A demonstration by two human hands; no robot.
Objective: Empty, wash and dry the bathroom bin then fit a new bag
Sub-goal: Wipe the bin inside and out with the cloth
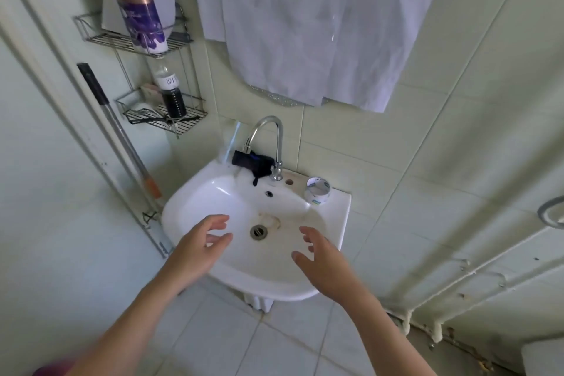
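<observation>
A white wall-mounted sink (195, 201) fills the middle of the view, with a chrome tap (271, 143) at its back and a metal drain (258, 231) in a stained bowl. My left hand (198, 247) hovers over the bowl's left side, fingers spread and empty. Over the right side, my right hand (320, 259) is also spread and holds nothing. A dark rolled item (251, 162) lies behind the tap. A pink-purple rim (52, 368) shows at the bottom left corner; I cannot tell whether it is the bin.
A roll of tape (318, 191) stands on the sink's right ledge. White cloth (320, 24) hangs on the wall above. Two wire shelves (164, 119) with bottles are at the left, beside a leaning mop handle (119, 131). Pipes (457, 268) run along the right wall.
</observation>
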